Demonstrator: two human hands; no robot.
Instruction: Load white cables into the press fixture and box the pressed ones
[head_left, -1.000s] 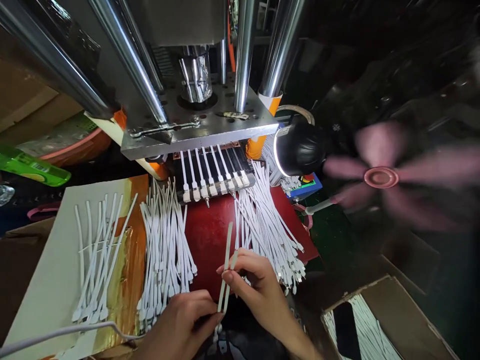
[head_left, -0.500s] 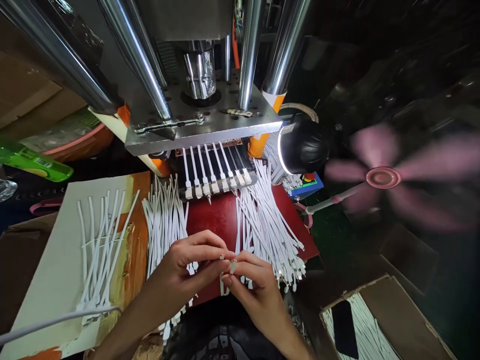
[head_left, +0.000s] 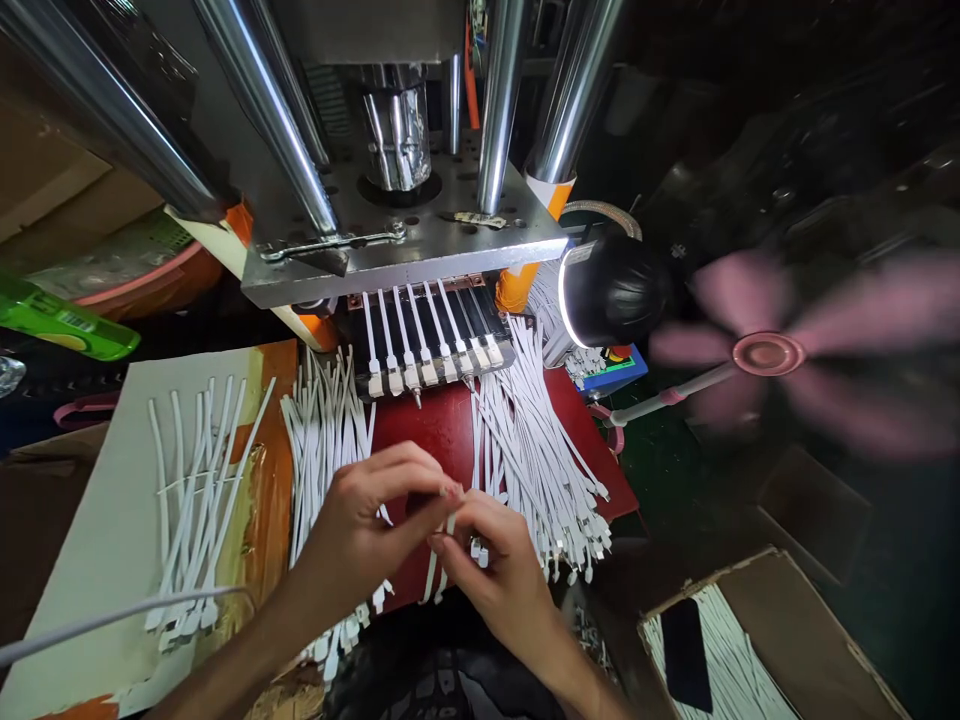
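My left hand [head_left: 365, 533] and my right hand [head_left: 495, 570] meet over the red mat [head_left: 424, 437], fingers pinched together on the ends of thin white cable pieces [head_left: 435, 575] that hang down between them. Left of my hands lies a pile of white cables [head_left: 324, 440]; right of them lies a second pile [head_left: 536, 455]. Behind the mat, a black fixture [head_left: 424, 350] under the press plate [head_left: 405, 250] holds several white cables in a row.
A cardboard sheet [head_left: 97, 560] at the left carries more white cables [head_left: 191, 500]. A black lamp [head_left: 611, 295] shines beside the press. A pink fan [head_left: 765, 352] spins at the right. A cardboard box [head_left: 787, 620] with cables stands at the lower right.
The upright cable pieces have been turned down and now hang below my fingers. My left hand rose from the near edge and met my right hand over the mat.
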